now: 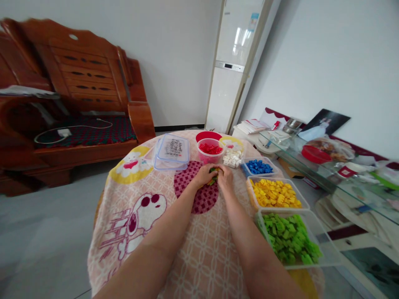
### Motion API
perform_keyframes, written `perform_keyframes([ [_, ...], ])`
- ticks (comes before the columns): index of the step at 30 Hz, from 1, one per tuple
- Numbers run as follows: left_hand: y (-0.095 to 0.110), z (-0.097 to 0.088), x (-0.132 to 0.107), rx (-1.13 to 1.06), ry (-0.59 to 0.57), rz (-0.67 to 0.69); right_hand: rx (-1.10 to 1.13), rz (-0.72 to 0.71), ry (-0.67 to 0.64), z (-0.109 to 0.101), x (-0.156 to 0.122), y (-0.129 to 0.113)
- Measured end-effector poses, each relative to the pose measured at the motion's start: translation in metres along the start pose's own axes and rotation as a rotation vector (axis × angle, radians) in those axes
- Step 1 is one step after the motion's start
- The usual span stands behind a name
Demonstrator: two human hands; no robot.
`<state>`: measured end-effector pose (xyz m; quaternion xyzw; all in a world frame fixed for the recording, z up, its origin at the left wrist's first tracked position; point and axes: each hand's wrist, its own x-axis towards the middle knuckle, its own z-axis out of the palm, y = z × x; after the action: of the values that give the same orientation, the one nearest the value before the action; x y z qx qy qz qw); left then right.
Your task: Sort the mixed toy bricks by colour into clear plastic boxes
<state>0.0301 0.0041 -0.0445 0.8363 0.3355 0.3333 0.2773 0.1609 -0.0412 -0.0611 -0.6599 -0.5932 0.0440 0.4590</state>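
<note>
Both of my hands meet over the dark red circle on the tablecloth, fingers curled round a small green and yellow piece made of toy building bricks (213, 179). My left hand (203, 175) grips it from the left, and my right hand (225, 178) closes on it from the right. Much of the piece is hidden by my fingers. Just beyond my hands stands a clear tub of red bricks (210, 148). White bricks (232, 158) lie in a heap to its right. Boxes of blue bricks (259, 167), yellow bricks (276, 193) and green bricks (289, 236) line the right side.
Stacked clear lids (172, 150) with blue rims lie at the back left of the round table, which a patterned cloth (205, 253) covers. To the right is a glass-topped table (352, 189) with bags and papers. A wooden bench (84, 83) stands at the left.
</note>
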Motion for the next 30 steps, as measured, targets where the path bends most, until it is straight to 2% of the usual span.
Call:
perform_keyframes([
  [4,0.019,0.017,-0.002,-0.023,-0.063,0.041,-0.032,0.084,0.173,-0.020,-0.024,0.004],
  [10,0.049,0.040,-0.015,0.049,-0.098,0.073,-0.111,0.160,0.216,-0.058,-0.063,-0.007],
  [12,0.055,0.044,-0.023,0.096,-0.067,0.062,-0.119,0.143,0.216,-0.070,-0.075,-0.015],
  [16,0.062,0.049,-0.041,0.195,-0.005,0.063,-0.098,0.023,0.184,-0.097,-0.093,-0.029],
  [21,0.068,0.054,-0.054,0.265,0.059,-0.005,-0.131,-0.056,0.105,-0.130,-0.109,-0.034],
  [23,0.070,0.054,-0.054,0.260,0.096,-0.024,-0.155,-0.095,0.015,-0.131,-0.119,-0.033],
  [26,0.069,0.053,-0.052,0.228,0.152,-0.039,-0.219,-0.129,-0.109,-0.122,-0.135,-0.031],
  [30,0.066,0.051,-0.050,0.203,0.215,-0.076,-0.254,-0.147,-0.112,-0.109,-0.149,-0.021],
])
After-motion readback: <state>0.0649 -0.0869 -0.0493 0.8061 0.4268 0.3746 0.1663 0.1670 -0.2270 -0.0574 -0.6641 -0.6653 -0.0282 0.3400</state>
